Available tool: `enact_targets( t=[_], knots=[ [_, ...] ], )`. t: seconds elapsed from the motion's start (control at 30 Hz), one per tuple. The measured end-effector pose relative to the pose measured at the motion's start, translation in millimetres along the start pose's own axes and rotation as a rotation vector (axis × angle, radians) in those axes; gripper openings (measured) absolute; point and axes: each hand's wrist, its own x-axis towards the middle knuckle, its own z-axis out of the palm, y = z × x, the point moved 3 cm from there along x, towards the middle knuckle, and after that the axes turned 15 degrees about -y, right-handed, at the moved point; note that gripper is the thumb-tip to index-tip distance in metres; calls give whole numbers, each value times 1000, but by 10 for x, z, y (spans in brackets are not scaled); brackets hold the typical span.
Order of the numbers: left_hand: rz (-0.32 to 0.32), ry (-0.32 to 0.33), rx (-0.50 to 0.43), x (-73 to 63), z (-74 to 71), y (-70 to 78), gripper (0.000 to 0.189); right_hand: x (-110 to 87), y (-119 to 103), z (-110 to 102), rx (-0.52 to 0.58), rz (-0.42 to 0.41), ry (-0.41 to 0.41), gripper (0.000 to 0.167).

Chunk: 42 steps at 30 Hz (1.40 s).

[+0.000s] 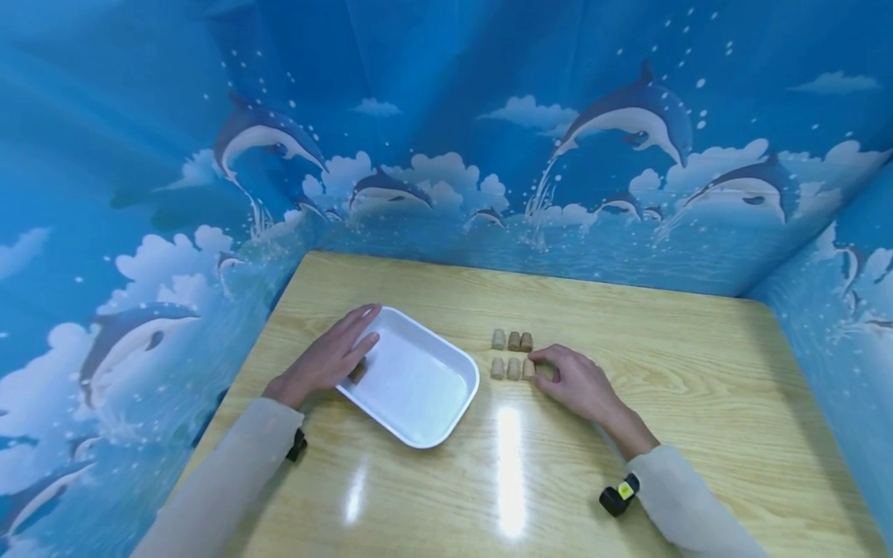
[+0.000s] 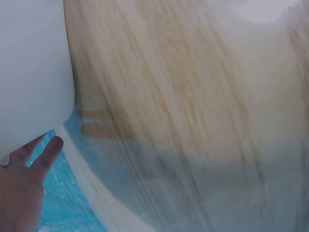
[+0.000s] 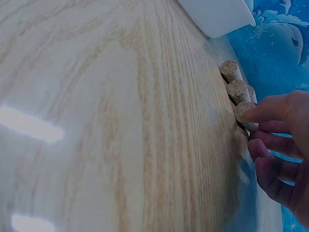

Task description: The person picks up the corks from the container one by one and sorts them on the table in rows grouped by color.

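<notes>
Several small tapered corks (image 1: pixel 498 339) stand in two rows on the table, right of a white tray (image 1: pixel 453 418). My right hand (image 1: pixel 575 380) pinches the rightmost cork (image 1: pixel 529 369) of the near row between thumb and fingers. In the right wrist view, the thumb lies against the speckled end of that cork (image 3: pixel 245 113), with other corks beside it. My left hand (image 1: pixel 328 356) rests at the tray's left rim, fingers straight along it and thumb over the inside. Partly hidden under that hand, a brown cork (image 1: pixel 357 372) lies in the tray.
The wood-grain table (image 1: pixel 670 403) ends at the back and sides against a blue curtain (image 1: pixel 446 124) printed with dolphins. Bright light reflections (image 1: pixel 510 473) show on the table's near part. Both wrists carry a small black camera (image 1: pixel 617 496).
</notes>
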Motion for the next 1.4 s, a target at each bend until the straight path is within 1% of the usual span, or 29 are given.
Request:
enact_targets(
  t=[0.13, 0.43, 0.73, 0.9, 1.1, 1.23, 1.4],
  knots=[
    [1, -1, -4, 0, -4, 4, 72, 2, 9, 5, -2, 3, -1, 40],
    [-1, -5, -19, -8, -3, 1, 72, -8, 35, 27, -6, 3, 23, 43],
    [18, 7, -13, 9, 6, -32, 70, 19, -52, -68, 31, -2, 103, 36],
    [23, 7, -18, 12, 2, -33, 70, 120, -194, -106, 56, -26, 114, 33],
    [28, 10, -20, 18, 11, -51, 68, 277, -441, -108, 81, -81, 112, 34],
    [29, 11, -23, 15, 21, -66, 67, 386, -618, -94, 95, -132, 119, 33],
    [32, 13, -41, 10, 22, -74, 67, 512, -804, -43, 101, -171, 109, 33]
  ],
)
